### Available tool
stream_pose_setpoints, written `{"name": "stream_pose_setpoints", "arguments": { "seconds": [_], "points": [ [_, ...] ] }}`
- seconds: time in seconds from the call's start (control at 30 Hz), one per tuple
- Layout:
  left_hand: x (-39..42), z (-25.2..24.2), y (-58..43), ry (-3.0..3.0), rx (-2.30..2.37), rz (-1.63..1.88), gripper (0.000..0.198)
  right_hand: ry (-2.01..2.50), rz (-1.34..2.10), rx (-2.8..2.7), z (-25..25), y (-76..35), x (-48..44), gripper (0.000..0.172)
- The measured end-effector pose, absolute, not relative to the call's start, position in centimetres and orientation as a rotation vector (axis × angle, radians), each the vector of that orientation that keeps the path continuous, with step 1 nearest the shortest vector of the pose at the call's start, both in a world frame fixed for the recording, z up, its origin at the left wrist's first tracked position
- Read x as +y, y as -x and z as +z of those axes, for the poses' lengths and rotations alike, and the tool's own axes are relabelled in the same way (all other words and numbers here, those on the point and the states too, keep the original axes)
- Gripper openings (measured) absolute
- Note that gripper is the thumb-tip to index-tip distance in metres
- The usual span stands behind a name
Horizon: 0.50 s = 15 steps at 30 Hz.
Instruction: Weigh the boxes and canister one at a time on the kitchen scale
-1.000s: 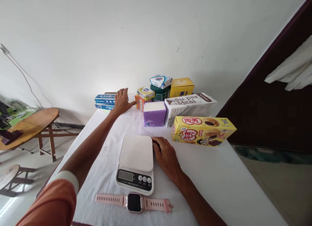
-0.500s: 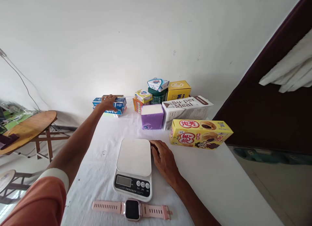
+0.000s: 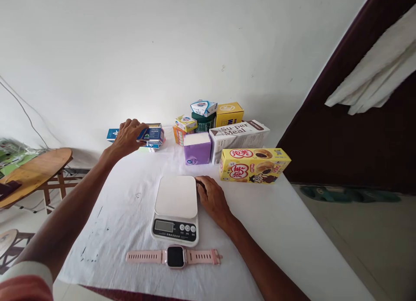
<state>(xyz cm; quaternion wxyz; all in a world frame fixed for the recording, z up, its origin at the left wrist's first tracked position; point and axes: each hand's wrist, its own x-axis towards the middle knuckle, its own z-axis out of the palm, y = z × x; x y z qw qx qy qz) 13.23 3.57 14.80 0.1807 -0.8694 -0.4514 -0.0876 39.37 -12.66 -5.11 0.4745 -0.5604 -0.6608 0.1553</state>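
Note:
My left hand point(image 3: 128, 136) is closed over a long blue toothpaste box point(image 3: 155, 134), fingers on its far side and thumb on the near side. This box sits at the top of a small pile of slim boxes point(image 3: 152, 146), partly hidden by the hand, at the table's back left. My right hand point(image 3: 214, 200) rests on the cloth with lightly curled fingers and the thumb apart. Its fingertips are at the right edge of a white kitchen scale point(image 3: 176, 197), whose plate bears nothing. Below the scale lies a pink-strapped smartwatch point(image 3: 175, 257).
At the back stand a purple tissue pack point(image 3: 197, 153), a white Su-per Meal box point(image 3: 240, 134), a yellow puff-snack box point(image 3: 255, 166), a yellow carton point(image 3: 229, 114), a green tub point(image 3: 204, 122) and small soap boxes point(image 3: 203, 107). A wooden table point(image 3: 35, 171) stands left.
My left hand has tightened on the top blue box and shifted it left and towards me. The view has turned slightly; my right hand stays beside the scale.

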Motion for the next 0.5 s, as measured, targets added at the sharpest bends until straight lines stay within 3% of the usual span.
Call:
{"name": "stream_pose_setpoints", "arguments": {
  "seconds": [0.27,0.5],
  "points": [
    [-7.6,12.1,-16.5,2.921,-0.973,-0.070,0.056,1.424,0.522,-1.574,-4.3,-39.1,-12.6,0.027],
    [-10.5,9.5,-17.4,2.971,-0.984,0.057,0.061,1.508,0.634,-1.476,-2.6,-41.7,-18.0,0.031]
  ]
}}
